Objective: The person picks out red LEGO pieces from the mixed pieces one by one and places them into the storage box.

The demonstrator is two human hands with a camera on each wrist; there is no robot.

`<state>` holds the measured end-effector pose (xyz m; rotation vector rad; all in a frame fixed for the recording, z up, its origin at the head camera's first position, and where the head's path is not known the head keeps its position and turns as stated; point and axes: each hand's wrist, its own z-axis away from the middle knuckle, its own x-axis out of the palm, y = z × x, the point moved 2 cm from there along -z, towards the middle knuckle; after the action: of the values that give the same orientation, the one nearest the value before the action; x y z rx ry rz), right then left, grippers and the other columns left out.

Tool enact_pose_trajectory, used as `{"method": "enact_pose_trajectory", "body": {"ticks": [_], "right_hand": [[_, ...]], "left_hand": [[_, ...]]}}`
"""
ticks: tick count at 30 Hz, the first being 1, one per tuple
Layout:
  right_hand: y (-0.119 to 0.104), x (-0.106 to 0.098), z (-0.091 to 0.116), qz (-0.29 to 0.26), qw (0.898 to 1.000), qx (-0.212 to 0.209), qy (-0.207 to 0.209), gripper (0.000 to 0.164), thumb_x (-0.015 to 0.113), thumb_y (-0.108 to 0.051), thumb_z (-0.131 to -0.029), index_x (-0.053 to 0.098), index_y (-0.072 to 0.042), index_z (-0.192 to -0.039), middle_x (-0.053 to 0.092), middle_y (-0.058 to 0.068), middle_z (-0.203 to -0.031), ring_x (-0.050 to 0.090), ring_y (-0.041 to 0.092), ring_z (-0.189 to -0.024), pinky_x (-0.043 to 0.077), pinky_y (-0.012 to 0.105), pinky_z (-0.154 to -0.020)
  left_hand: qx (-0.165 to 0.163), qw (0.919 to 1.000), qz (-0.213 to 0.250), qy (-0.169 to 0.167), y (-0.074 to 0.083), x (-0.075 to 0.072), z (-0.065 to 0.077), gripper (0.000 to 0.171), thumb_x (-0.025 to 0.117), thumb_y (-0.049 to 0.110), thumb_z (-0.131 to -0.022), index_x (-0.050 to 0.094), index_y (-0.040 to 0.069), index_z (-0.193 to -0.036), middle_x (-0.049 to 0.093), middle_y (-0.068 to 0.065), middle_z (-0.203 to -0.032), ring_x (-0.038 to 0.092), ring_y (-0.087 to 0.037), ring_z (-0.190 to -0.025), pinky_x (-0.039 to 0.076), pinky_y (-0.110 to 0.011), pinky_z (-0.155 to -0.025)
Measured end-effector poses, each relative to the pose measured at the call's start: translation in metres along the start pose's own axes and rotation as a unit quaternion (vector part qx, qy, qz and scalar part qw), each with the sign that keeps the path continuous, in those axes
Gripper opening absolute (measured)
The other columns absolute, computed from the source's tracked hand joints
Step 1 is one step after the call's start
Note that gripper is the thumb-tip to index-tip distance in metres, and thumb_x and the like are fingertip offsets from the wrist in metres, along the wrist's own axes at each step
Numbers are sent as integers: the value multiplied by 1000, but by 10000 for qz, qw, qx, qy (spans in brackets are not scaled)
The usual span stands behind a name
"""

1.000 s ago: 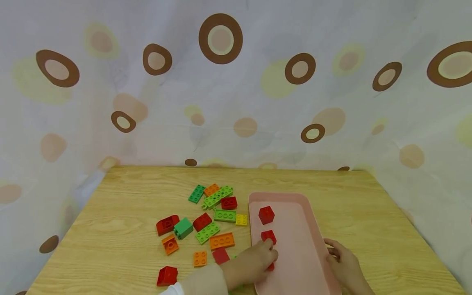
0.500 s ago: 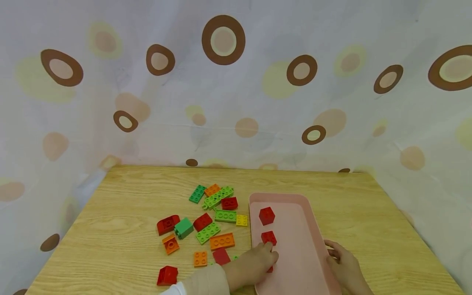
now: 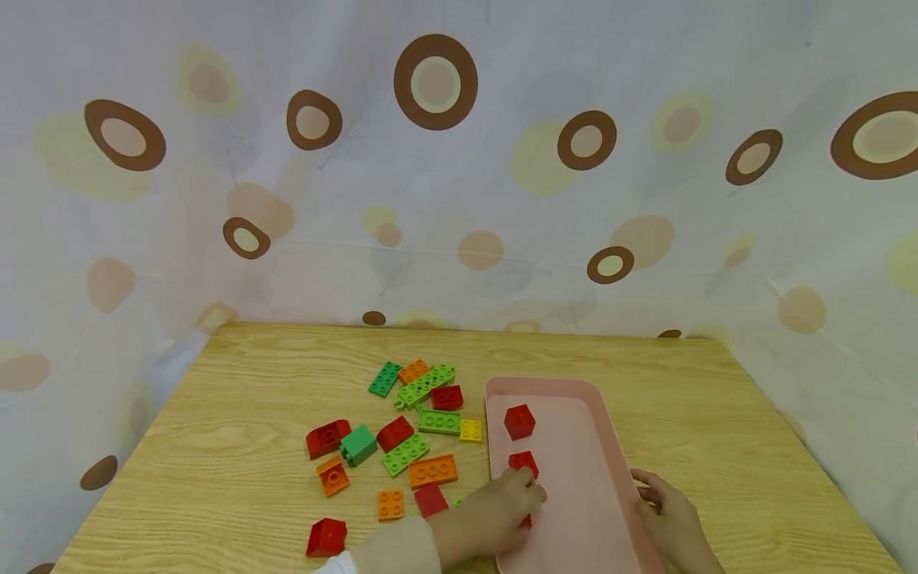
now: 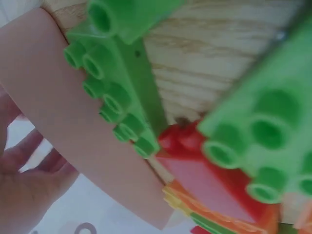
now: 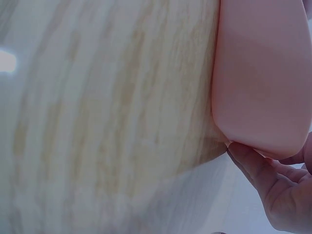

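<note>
My left hand [image 3: 502, 510] is inside the pink tray [image 3: 610, 446], near its left wall. Its curled fingers hold a red brick [image 3: 527, 522], mostly hidden beneath them. Just beyond the fingertips lies another red brick [image 3: 523, 462], with a third red brick [image 3: 519, 422] farther up the same side. My right hand [image 3: 667, 514] grips the tray's right side from outside. In the right wrist view, its fingers [image 5: 253, 163] are bent in against the lower edge of the tray wall [image 5: 263, 83].
Left of the tray, loose bricks spread over the wooden table [image 3: 237, 399]: a yellow one [image 3: 471, 430], an orange one [image 3: 433, 471], a green one [image 3: 358, 445] and a red one [image 3: 326, 537], among several others. A patterned cloth [image 3: 459, 175] hangs behind.
My left fingers have shifted slightly over the red brick in the tray. The right hand stays at the tray's side, and the bricks lie as before.
</note>
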<state>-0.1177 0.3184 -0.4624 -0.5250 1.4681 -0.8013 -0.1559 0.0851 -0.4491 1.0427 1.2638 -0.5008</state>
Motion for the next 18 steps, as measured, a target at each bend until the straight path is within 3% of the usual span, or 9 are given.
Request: {"method": "enact_pose_trajectory", "body": {"ticks": [3,6,13,18], "right_hand": [[0,0,0,6,10000,-10,-4,36,46,6,-81,45,8,-117,59,27,-97,58,26,-81,50,31,-62],[1,-1,1,40,10000,-26,8,36,46,6,-81,45,8,-117,59,27,-97,59,26,-81,50,31,-62],[0,-2,1,205,9997,-144,78,36,47,5,-80,46,8,-116,60,27,-95,59,26,-80,50,31,-61],[0,-1,2,115,9998,-117,100,36,47,6,-80,47,8,-116,60,26,-95,59,24,-79,50,29,-60]], "left_hand": [[400,9969,100,677,-2,-6,5,35,65,15,-77,53,10,-110,49,-2,-105,44,-8,-91,35,-11,-82],[396,9938,91,1031,-7,-12,10,38,64,18,-79,52,10,-114,48,-3,-112,43,-10,-99,34,-15,-88],[-285,9950,212,928,-27,-22,29,37,61,19,-81,52,11,-116,47,-7,-120,42,-15,-108,36,-25,-91],[-640,9940,254,844,-44,-21,46,37,64,19,-79,54,8,-113,50,-6,-110,46,-13,-97,41,-22,-82]]}}
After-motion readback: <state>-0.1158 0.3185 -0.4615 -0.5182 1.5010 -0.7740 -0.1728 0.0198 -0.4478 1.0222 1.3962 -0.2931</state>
